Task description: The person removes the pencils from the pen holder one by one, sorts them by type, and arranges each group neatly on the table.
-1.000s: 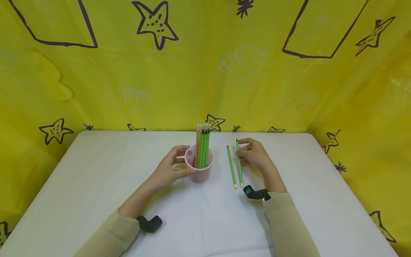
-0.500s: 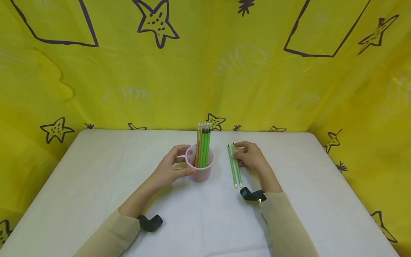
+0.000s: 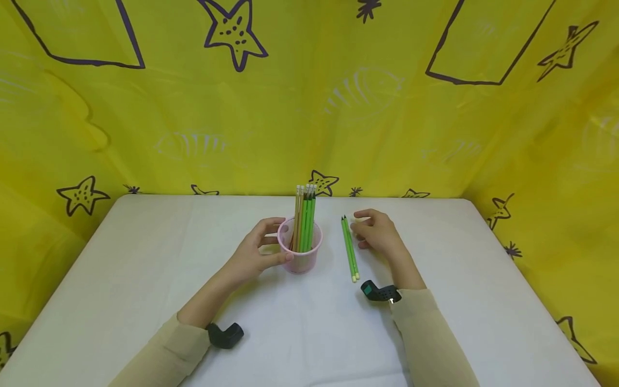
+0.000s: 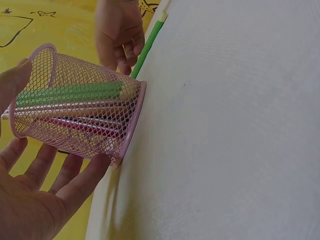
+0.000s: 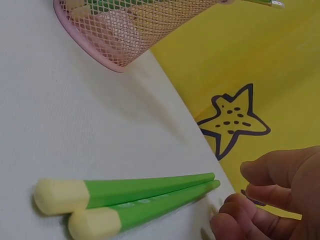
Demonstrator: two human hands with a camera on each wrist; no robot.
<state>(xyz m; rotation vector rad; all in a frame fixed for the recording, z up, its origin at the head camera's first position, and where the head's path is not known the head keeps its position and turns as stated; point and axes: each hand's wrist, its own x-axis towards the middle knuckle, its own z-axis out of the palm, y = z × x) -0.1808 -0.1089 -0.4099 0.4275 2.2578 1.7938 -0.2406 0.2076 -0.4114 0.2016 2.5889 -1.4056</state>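
My left hand [image 3: 246, 258] holds a pink mesh pencil cup [image 3: 303, 263] upright on the table, thumb at the near side and fingers at the left. Green and brown-gold pencils [image 3: 309, 223] stand in the cup, some with dark tips up, others with pale ends up. To the right of it two green pencils [image 3: 349, 247] lie side by side, touching, dark tips away from me and cream ends [image 5: 60, 196] towards me. My right hand [image 3: 379, 232] hovers just right of their tips, fingers loosely bent, with a gap to the pencils in the right wrist view.
A white table [image 3: 145, 279] carries everything. Behind it and at both sides hangs a yellow cloth [image 3: 271, 123] with drawn stars and fish. A dark wrist camera [image 3: 226, 336] sits on my left wrist, another camera [image 3: 379, 292] on my right.
My right hand has slid the right-hand green pencil leftward against the other one and let go of it. The left hand and cup have stayed put.
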